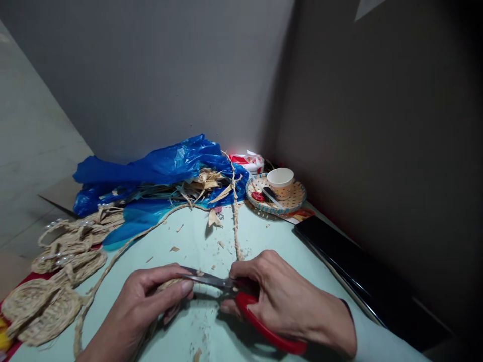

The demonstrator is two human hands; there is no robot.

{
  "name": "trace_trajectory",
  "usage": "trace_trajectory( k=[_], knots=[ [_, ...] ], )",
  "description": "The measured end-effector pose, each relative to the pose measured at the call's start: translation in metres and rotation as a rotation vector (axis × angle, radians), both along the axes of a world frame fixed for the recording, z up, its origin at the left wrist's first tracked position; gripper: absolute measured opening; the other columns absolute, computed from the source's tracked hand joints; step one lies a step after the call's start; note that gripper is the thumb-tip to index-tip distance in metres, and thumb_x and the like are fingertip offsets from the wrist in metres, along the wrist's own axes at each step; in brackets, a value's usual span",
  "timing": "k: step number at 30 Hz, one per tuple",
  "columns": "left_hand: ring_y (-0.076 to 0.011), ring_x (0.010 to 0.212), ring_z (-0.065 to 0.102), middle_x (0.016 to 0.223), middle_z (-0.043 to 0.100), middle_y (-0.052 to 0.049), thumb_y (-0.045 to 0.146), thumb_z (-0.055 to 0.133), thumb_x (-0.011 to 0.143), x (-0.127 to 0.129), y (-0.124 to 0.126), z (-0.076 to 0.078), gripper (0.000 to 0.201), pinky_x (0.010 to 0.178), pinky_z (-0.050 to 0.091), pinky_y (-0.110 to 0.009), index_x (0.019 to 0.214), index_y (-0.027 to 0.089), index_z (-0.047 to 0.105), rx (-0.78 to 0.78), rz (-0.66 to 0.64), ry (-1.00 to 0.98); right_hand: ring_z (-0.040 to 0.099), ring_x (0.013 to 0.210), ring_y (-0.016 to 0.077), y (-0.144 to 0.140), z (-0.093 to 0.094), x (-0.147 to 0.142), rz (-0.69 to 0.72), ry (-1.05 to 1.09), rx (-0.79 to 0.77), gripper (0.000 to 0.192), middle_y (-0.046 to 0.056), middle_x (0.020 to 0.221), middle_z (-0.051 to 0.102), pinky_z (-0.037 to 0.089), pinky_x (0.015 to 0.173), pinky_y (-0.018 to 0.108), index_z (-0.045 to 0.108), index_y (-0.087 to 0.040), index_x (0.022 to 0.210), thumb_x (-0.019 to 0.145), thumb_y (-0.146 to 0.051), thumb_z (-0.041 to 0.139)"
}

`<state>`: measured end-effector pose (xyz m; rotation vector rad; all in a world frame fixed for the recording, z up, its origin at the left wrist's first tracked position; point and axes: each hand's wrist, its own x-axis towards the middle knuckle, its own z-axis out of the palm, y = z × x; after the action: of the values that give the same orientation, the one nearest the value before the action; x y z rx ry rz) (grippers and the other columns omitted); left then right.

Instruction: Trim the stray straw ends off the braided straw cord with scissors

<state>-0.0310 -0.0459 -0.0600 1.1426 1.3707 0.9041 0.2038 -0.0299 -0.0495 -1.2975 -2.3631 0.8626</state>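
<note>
My right hand [287, 296] grips the red-handled scissors [241, 301], blades pointing left and nearly closed. My left hand [151, 296] pinches the end of a braided straw rope [113, 261] right at the blade tips, low on the pale green desk [199, 236]. The rope trails off left toward woven straw pieces [49, 296]. Beyond lie a blue plastic bag [162, 168] and a paper cup [280, 180] in a small basket [298, 193].
</note>
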Motion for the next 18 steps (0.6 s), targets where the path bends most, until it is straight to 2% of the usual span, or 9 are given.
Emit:
trace_trajectory(
  k=[3, 6, 8, 11, 14, 18],
  knots=[
    [-0.0135, 0.057, 0.037, 0.059, 0.052, 0.001, 0.045, 0.077, 0.079, -0.001, 0.002, -0.001, 0.028, 0.051, 0.033, -0.023, 0.074, 0.018, 0.081, 0.013, -0.081, 0.039, 0.03, 0.051, 0.0102, 0.001, 0.0, -0.001, -0.007, 0.013, -0.027, 0.032, -0.007, 0.051, 0.038, 0.028, 0.054, 0.024, 0.053, -0.021, 0.063, 0.084, -0.038, 0.069],
    [-0.0135, 0.056, 0.036, 0.057, 0.049, 0.001, 0.047, 0.073, 0.081, -0.001, 0.003, 0.0, 0.033, 0.049, 0.031, -0.023, 0.069, 0.017, 0.078, 0.04, -0.094, 0.058, 0.031, 0.05, 0.01, 0.003, -0.001, 0.0, 0.007, 0.031, -0.047, 0.029, -0.007, 0.051, 0.039, 0.028, 0.053, 0.024, 0.057, -0.021, 0.064, 0.086, -0.037, 0.067],
    [-0.0134, 0.055, 0.036, 0.06, 0.053, 0.0, 0.046, 0.074, 0.08, 0.0, 0.003, 0.001, 0.03, 0.049, 0.032, -0.024, 0.069, 0.018, 0.079, 0.051, -0.082, 0.05, 0.034, 0.051, 0.0102, 0.005, -0.001, 0.002, 0.016, 0.056, -0.038, 0.028, -0.006, 0.053, 0.044, 0.03, 0.054, 0.024, 0.061, -0.021, 0.067, 0.089, -0.038, 0.066],
    [-0.0122, 0.055, 0.037, 0.063, 0.057, -0.001, 0.044, 0.076, 0.079, 0.001, 0.003, 0.001, 0.029, 0.049, 0.032, -0.024, 0.068, 0.018, 0.078, 0.047, -0.07, 0.02, 0.034, 0.053, 0.0101, 0.011, -0.002, 0.006, -0.053, 0.141, -0.046, 0.031, -0.006, 0.055, 0.048, 0.03, 0.052, 0.022, 0.061, -0.02, 0.071, 0.09, -0.044, 0.066],
    [-0.0102, 0.052, 0.037, 0.06, 0.056, 0.0, 0.042, 0.075, 0.08, 0.001, 0.004, 0.0, 0.031, 0.046, 0.027, -0.022, 0.064, 0.016, 0.076, 0.048, -0.062, -0.015, 0.038, 0.055, 0.01, 0.016, -0.002, 0.008, -0.117, 0.239, -0.083, 0.033, -0.006, 0.057, 0.052, 0.033, 0.053, 0.021, 0.058, -0.019, 0.073, 0.085, -0.046, 0.072],
    [-0.0099, 0.054, 0.04, 0.064, 0.06, -0.001, 0.041, 0.074, 0.08, -0.001, 0.005, 0.0, 0.028, 0.049, 0.03, -0.021, 0.067, 0.016, 0.077, 0.017, -0.07, -0.052, 0.042, 0.057, 0.0111, 0.017, -0.004, 0.006, -0.128, 0.265, -0.145, 0.032, -0.005, 0.06, 0.056, 0.036, 0.054, 0.022, 0.058, -0.019, 0.074, 0.08, -0.045, 0.076]
  ],
)
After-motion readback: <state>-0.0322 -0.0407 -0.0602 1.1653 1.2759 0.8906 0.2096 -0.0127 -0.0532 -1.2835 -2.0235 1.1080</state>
